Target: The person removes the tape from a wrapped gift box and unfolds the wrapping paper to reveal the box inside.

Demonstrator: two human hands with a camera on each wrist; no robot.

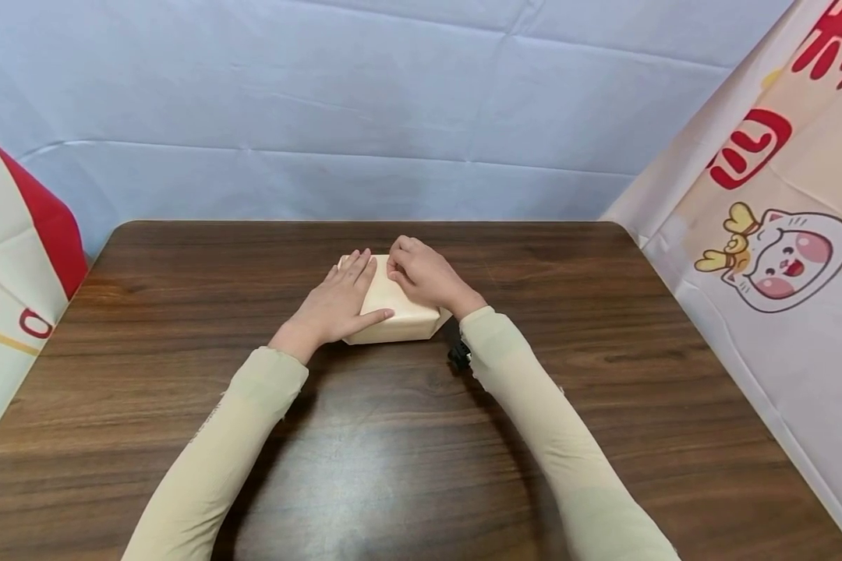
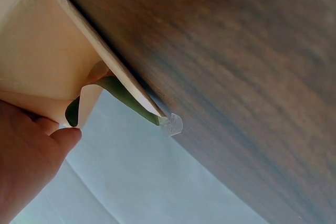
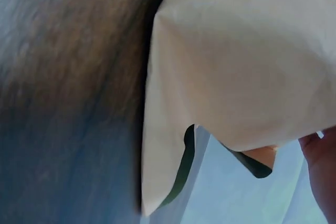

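Observation:
A small box-shaped packet wrapped in cream paper (image 1: 393, 300) lies on the table, beyond the middle. My left hand (image 1: 337, 300) rests on its left part, fingers straight and thumb stretched across the top. On the right of the top is my right hand (image 1: 428, 273), fingers curled and fingertips at the paper; whether they pinch it I cannot tell. Loose paper flaps (image 3: 163, 166) stick out at the packet's far end, showing a dark green inner side (image 2: 126, 95). A bit of clear tape (image 2: 176, 125) sits at one flap's tip.
The dark wood-grain table (image 1: 365, 460) reaches back to a pale blue cloth wall (image 1: 309, 101). Printed banners hang at the right (image 1: 779, 226) and left (image 1: 14, 265). A small black device (image 1: 458, 356) is by my right wrist.

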